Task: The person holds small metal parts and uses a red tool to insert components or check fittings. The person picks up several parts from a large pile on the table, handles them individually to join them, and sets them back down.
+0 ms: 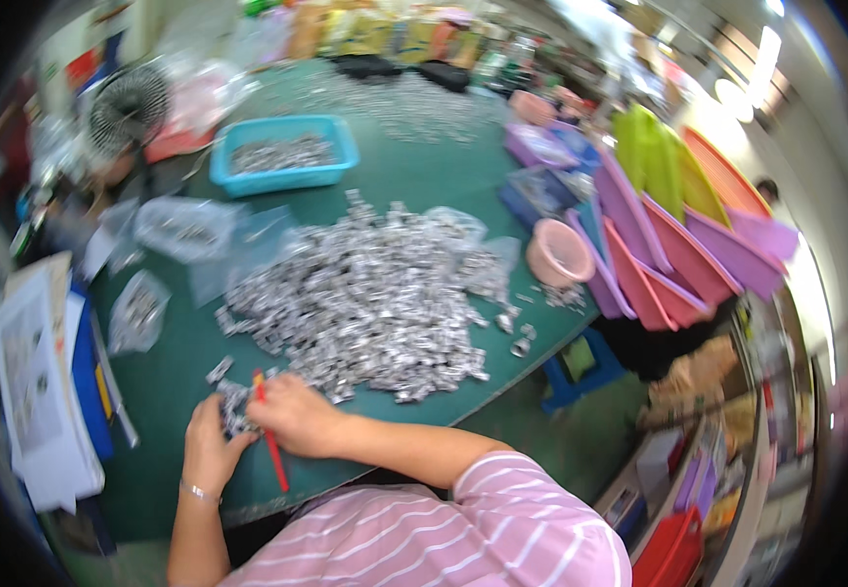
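Note:
At the near left edge of the green table, my left hand (211,450) curls around a small clump of silver metal pieces (234,407), its thumb and fingers on either side of them. My right hand (299,417) is closed on a slim red pen-like stick (275,458), with its fingertips close to the same clump. Motion blur hides the exact shape of the pieces and the stick's tip. Just beyond my hands spreads a large heap of similar silver pieces (375,303).
A blue tray (287,184) of small parts stands beyond the heap. Clear plastic bags (138,311) and papers (43,391) lie at left, near a black fan (129,108). At right are a pink tub (559,254), stacked coloured bins (639,225) and a blue stool (585,370).

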